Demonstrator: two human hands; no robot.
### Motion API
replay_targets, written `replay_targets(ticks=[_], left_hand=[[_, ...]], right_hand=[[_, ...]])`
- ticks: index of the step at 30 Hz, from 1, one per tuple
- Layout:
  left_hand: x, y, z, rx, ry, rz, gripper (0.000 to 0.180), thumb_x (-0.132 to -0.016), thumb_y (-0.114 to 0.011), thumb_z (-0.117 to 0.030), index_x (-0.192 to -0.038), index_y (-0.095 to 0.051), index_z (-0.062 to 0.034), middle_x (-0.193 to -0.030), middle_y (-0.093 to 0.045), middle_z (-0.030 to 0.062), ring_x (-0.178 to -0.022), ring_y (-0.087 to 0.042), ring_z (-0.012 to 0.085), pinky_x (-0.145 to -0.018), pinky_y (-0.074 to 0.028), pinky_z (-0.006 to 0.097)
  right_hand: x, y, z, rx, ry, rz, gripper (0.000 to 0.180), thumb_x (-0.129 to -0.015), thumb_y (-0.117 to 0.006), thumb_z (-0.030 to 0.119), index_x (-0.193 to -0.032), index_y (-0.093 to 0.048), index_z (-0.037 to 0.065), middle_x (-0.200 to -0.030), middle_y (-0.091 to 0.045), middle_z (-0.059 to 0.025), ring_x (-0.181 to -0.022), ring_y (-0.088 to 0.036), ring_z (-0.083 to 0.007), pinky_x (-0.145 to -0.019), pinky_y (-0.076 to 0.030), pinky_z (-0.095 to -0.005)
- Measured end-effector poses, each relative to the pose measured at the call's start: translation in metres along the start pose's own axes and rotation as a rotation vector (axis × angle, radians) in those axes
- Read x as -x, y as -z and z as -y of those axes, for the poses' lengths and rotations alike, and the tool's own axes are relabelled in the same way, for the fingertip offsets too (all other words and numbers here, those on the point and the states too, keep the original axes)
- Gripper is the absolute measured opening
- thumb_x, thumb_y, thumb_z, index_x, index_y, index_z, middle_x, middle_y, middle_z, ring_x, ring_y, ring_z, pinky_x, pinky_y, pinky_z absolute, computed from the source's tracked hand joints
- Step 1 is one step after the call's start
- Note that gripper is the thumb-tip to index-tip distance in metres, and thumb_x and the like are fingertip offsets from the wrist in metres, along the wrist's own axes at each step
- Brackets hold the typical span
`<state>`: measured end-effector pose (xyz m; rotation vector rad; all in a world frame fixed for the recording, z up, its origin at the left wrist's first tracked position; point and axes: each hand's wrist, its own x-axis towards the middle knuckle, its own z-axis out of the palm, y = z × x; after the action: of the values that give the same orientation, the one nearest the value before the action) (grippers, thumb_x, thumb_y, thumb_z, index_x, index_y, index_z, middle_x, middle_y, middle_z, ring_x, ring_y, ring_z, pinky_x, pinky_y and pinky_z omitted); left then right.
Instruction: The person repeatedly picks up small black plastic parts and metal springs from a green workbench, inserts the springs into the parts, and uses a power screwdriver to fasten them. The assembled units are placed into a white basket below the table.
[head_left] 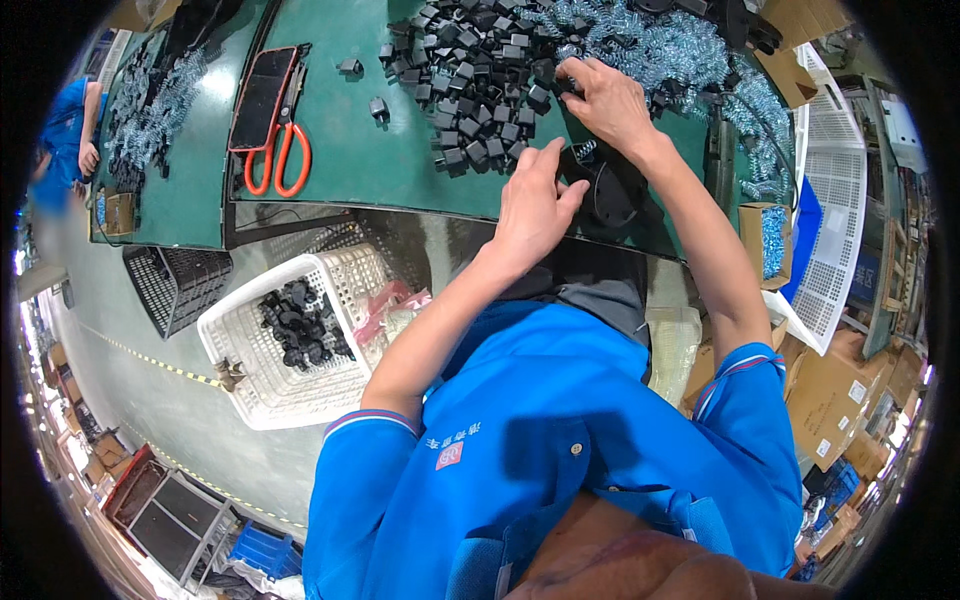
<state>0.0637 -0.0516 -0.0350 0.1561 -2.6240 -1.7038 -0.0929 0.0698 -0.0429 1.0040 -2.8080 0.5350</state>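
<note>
In the head view, the left hand (533,208) is at the near edge of the green table (375,178), with its thumb and first finger spread apart, just beside a big black part (612,198). I cannot tell if it touches that part, which lies between the two arms, maybe so both hands can get at it. What looks like a small spring (585,150) sits at its top end. The right hand (615,108) is farther up, its fingers and thumb bent toward each other by the edge of the heap of black blocks (470,95); I cannot tell if they grip anything. The heap of springs (650,45) is just past it. Both heaps seem to be put close so the arms need not stretch. The phone (262,100) and the orange scissors (292,165) lie off to the left, out of the way. The right forearm (705,225) crosses over the table and hides a bit of it. A white basket (285,402) with black pieces (300,325) inside stands below the table, left of the person.
</note>
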Motion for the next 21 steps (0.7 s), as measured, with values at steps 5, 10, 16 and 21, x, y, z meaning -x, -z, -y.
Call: replay_targets(ticks=[5, 10, 16, 21], left_hand=[[-0.015, -0.007, -0.003, -0.056, 0.013, -0.020, 0.051, -0.083, -0.072, -0.025, -0.125, -0.058, 0.0001, -0.098, -0.057, 0.0168, -0.079, -0.061, 0.0279, -0.074, -0.050, 0.039], [-0.025, -0.013, -0.002, -0.103, 0.012, -0.039, 0.049, -0.082, -0.073, -0.030, -0.121, -0.063, -0.0022, -0.102, -0.060, 0.0169, -0.084, -0.062, 0.0294, -0.078, -0.050, 0.039], [-0.026, -0.009, -0.004, -0.022, 0.092, -0.026, 0.046, -0.079, -0.075, -0.031, -0.116, -0.066, -0.0048, -0.104, -0.061, 0.0158, -0.091, -0.064, 0.0318, -0.081, -0.051, 0.041], [-0.027, -0.012, -0.001, -0.056, 0.049, -0.059, 0.043, -0.079, -0.075, -0.030, -0.114, -0.067, -0.0060, -0.104, -0.062, 0.0155, -0.091, -0.064, 0.0316, -0.080, -0.051, 0.041]], right_hand=[[0.016, 0.009, 0.002, -0.037, -0.037, 0.008, 0.028, -0.077, -0.071, 0.021, -0.102, -0.061, 0.012, -0.088, -0.060, -0.0081, -0.081, -0.063, -0.0311, -0.069, -0.052, -0.0424], [0.019, 0.016, -0.009, -0.217, 0.051, -0.045, 0.032, -0.076, -0.073, 0.017, -0.102, -0.058, 0.007, -0.087, -0.060, -0.0071, -0.075, -0.061, -0.0231, -0.067, -0.050, -0.0352], [0.057, 0.058, 0.004, -1.001, -0.110, -0.090, 0.027, -0.084, -0.069, 0.000, -0.110, -0.066, 0.002, -0.093, -0.054, 0.0014, -0.069, -0.053, -0.0055, -0.060, -0.047, -0.0206], [0.079, 0.070, 0.003, -1.186, -0.105, -0.022, 0.028, -0.087, -0.067, 0.000, -0.115, -0.068, 0.001, -0.094, -0.059, -0.0012, -0.070, -0.060, -0.0072, -0.059, -0.051, -0.0199]])
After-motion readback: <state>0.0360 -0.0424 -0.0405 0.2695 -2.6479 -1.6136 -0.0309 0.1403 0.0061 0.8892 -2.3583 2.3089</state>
